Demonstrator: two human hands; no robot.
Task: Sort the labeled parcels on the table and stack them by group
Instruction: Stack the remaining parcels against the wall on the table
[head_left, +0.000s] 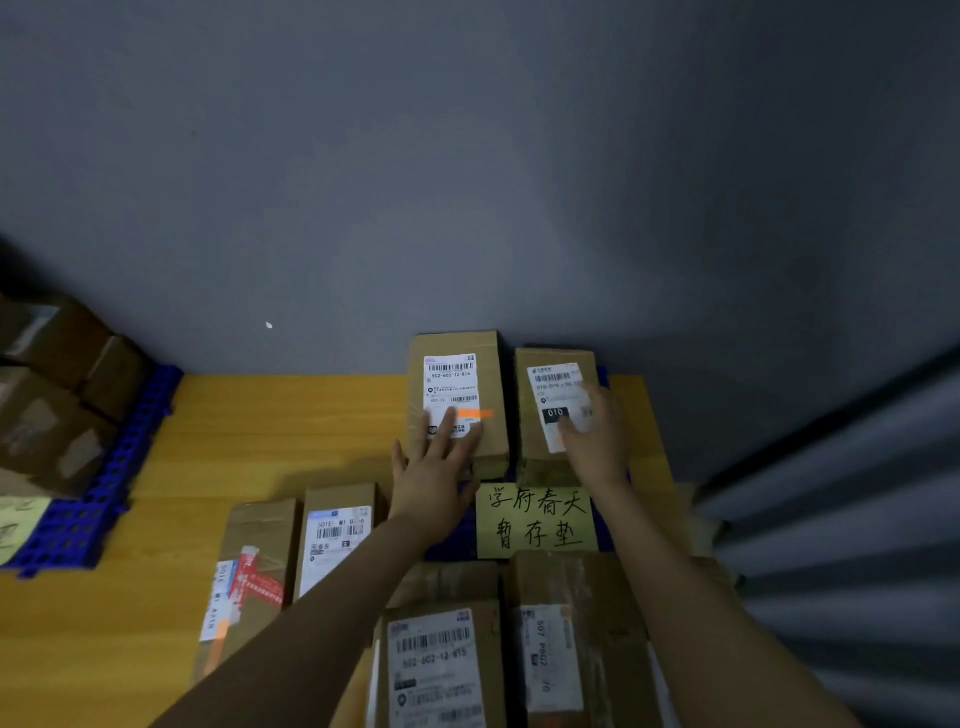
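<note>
Two cardboard parcels stand side by side against the wall on a blue mat. The left parcel has a white label reading 502-602-12-815; my left hand lies flat on its near end with straight fingers. The right parcel has a label marked 010; my right hand rests on its near right part, fingers slightly bent over the label. Nearer me lie several more labelled parcels: one with red tape, one marked 501E, another 502-602-12-815 and one marked 507.
A yellow handwritten paper sign lies on the blue mat between the parcel rows. The wooden table meets a grey wall. At the left, a second blue mat holds stacked boxes and a yellow note.
</note>
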